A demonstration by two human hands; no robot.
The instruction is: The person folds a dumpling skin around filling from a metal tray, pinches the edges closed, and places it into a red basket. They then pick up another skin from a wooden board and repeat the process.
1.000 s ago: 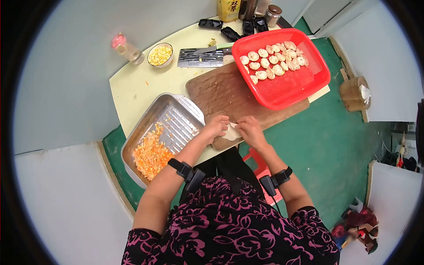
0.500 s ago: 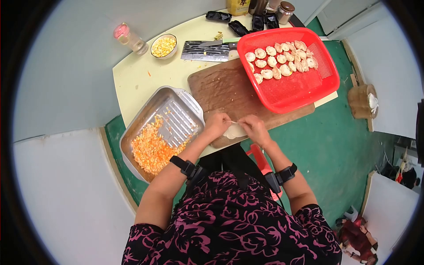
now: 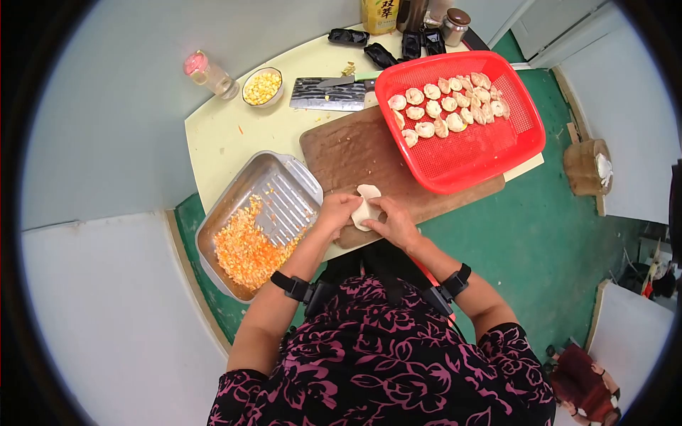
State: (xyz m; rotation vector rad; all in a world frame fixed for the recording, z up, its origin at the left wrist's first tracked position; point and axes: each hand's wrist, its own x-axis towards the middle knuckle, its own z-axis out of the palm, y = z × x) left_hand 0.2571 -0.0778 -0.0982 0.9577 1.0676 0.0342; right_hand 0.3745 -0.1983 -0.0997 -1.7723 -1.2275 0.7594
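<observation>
A pale dumpling wrapper (image 3: 365,210) is held between my two hands over the near edge of the wooden cutting board (image 3: 341,153). My left hand (image 3: 339,213) is closed on the wrapper's left side. My right hand (image 3: 395,221) grips its right side, thumb low and fingers above. To the left stands a metal tray (image 3: 259,170) with chopped orange and white filling (image 3: 249,245). On the right part of the board rests a red plastic basket (image 3: 455,160), holding several rows of folded dumplings (image 3: 449,104).
Behind the board lie a cleaver (image 3: 320,96) and a green-handled knife (image 3: 337,82). A bowl of corn (image 3: 263,87) and a pink-lidded bottle (image 3: 213,74) stand at the back left. Black packages (image 3: 380,55), a yellow bag (image 3: 381,15) and a brown-lidded jar (image 3: 455,27) line the far edge.
The wrapper has gone from stretched thin between my fingertips to upright and spread, its pale face showing. My right hand has moved slightly left and down. The view has shifted a little.
</observation>
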